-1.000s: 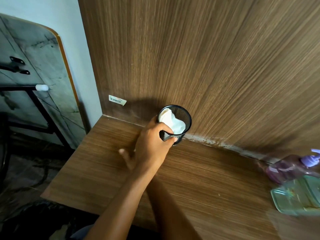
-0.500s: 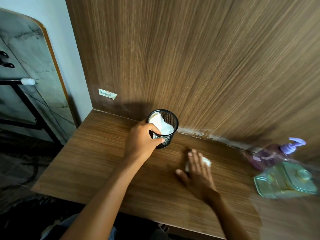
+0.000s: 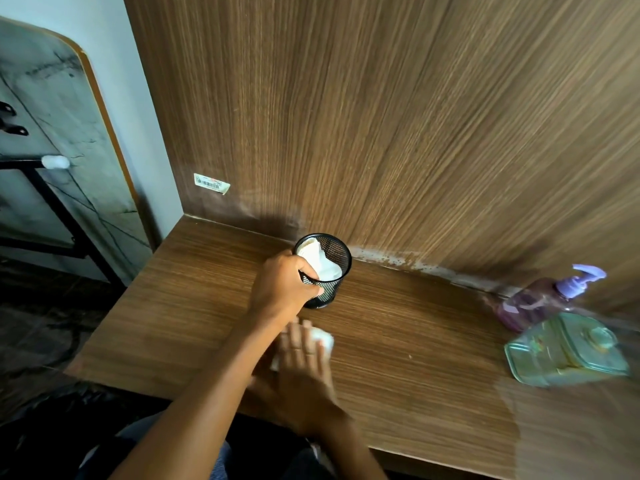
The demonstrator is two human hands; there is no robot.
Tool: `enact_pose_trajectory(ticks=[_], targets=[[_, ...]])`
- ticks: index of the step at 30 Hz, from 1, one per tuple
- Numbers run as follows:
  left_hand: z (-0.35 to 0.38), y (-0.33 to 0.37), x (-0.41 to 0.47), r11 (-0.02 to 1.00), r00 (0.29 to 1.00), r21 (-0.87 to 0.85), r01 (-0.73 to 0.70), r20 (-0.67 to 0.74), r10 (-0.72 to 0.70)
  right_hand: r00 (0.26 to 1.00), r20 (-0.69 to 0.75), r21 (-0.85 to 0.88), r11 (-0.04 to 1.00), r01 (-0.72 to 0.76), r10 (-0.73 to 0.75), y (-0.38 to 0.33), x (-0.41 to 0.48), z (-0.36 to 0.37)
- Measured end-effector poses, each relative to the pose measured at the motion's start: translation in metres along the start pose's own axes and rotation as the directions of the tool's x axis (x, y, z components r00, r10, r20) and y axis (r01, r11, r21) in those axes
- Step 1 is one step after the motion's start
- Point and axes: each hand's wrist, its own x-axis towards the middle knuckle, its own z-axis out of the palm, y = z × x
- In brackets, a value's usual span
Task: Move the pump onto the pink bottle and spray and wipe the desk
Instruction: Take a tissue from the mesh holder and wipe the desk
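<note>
My left hand (image 3: 282,284) grips the rim of a black mesh cup (image 3: 329,271) that has white tissue inside and stands near the back of the wooden desk (image 3: 194,306). Just in front of it, my right hand (image 3: 299,362) presses flat on a white tissue (image 3: 323,341) lying on the desk, blurred by motion. At the far right the pink bottle (image 3: 526,303) leans against the back panel with a purple pump (image 3: 578,280) on its neck.
A clear green lidded container (image 3: 568,351) lies in front of the pink bottle. The wooden back panel (image 3: 381,133) rises behind the desk with a barcode sticker (image 3: 212,183). A board and black metal frame (image 3: 52,188) stand left of the desk edge.
My right hand with the tissue has slid left across the desk to just below the mesh cup. My left hand stays on the cup.
</note>
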Motion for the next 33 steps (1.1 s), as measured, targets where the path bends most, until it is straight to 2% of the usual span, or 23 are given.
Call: enact_pose_trajectory(ticks=[3, 5, 8, 11, 13, 15, 17, 18, 21, 24, 26, 28, 33], targets=[[0.001, 0.0, 0.001, 1.0, 1.0, 0.011, -0.009, -0.004, 0.009, 0.961, 0.088, -0.012, 0.965, 0.264, -0.262, -0.043, 0.025, -0.001], [0.001, -0.001, 0.001, 0.999, 1.0, 0.032, -0.028, -0.001, 0.028, 0.907, 0.117, -0.033, 0.911, 0.411, -0.405, -0.049, 0.026, 0.0], [0.001, -0.002, 0.001, 0.999, 0.999, 0.035, -0.042, 0.0, 0.042, 0.85, 0.152, -0.058, 0.854, 0.518, -0.505, -0.03, 0.01, -0.002], [0.0, -0.004, 0.002, 0.999, 1.0, 0.027, -0.028, 0.005, 0.028, 0.928, 0.094, -0.012, 0.931, 0.364, -0.361, 0.007, -0.022, -0.006], [0.0, -0.005, 0.002, 0.999, 1.0, 0.027, -0.03, 0.002, 0.03, 0.965, -0.052, -0.189, 0.951, 0.243, -0.257, 0.04, -0.048, -0.003], [0.001, -0.005, 0.0, 0.999, 0.999, 0.029, -0.037, -0.002, 0.037, 0.996, -0.087, -0.201, 0.98, 0.0, -0.018, 0.069, -0.079, -0.012], [0.001, -0.005, 0.0, 0.999, 0.999, 0.024, -0.035, -0.004, 0.035, 0.979, -0.1, -0.155, 0.969, -0.192, 0.178, 0.105, -0.106, -0.016], [0.002, -0.005, 0.0, 0.999, 0.999, 0.018, -0.032, -0.003, 0.032, 0.964, -0.139, -0.123, 0.962, -0.245, 0.228, 0.127, -0.113, -0.012], [0.004, -0.003, -0.001, 0.999, 0.999, 0.012, -0.035, -0.002, 0.035, 0.885, -0.16, 0.016, 0.898, -0.44, 0.437, 0.18, -0.121, -0.016], [0.006, 0.002, -0.003, 0.994, 0.998, 0.098, -0.047, -0.023, 0.05, 0.849, -0.166, 0.151, 0.864, -0.481, 0.502, 0.205, -0.095, -0.034], [0.008, 0.007, -0.006, 0.975, 0.992, 0.199, -0.094, -0.067, 0.109, 0.84, -0.167, 0.212, 0.851, -0.481, 0.516, 0.215, -0.079, -0.049], [0.01, 0.012, -0.007, 0.957, 0.982, 0.265, -0.123, -0.108, 0.156, 0.836, -0.178, 0.242, 0.846, -0.475, 0.519, 0.217, -0.077, -0.055], [0.018, 0.024, -0.011, 0.948, 0.964, 0.283, -0.145, -0.176, 0.2, 0.825, -0.185, 0.224, 0.84, -0.494, 0.534, 0.2, -0.123, -0.026]])
